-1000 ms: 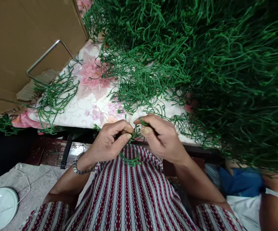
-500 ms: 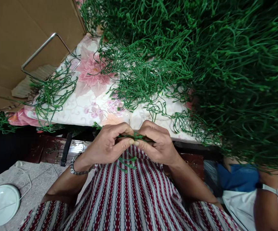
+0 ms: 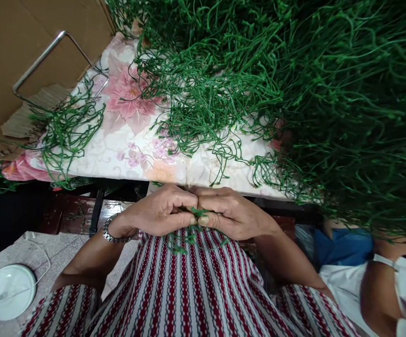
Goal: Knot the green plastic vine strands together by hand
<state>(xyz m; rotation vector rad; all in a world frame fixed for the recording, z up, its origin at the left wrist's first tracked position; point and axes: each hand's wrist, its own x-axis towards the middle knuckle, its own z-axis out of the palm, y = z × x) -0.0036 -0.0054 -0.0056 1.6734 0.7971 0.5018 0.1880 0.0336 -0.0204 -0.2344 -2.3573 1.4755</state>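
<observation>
Both hands meet at the table's front edge, over the striped clothing, thumb tips nearly touching. My left hand (image 3: 166, 210), with a metal watch band at its wrist, is closed on green stems. My right hand (image 3: 229, 214) pinches the same stems from the other side. Short green tips (image 3: 198, 212) show between the thumbs, and more stem ends (image 3: 179, 249) hang below the fingers. Most of the held bunch is hidden inside the hands.
A large heap of green stems (image 3: 329, 93) covers the right and back of the floral tablecloth (image 3: 133, 159). A smaller pile (image 3: 66, 133) lies left, beside cardboard (image 3: 38, 28) and a metal wire frame (image 3: 41, 58). Another person's arm (image 3: 378, 290) is at lower right.
My hands have moved slightly down and closed more around the stems. The hanging stem ends have shifted. The camera view has moved a little, shifting the tabletop up and left.
</observation>
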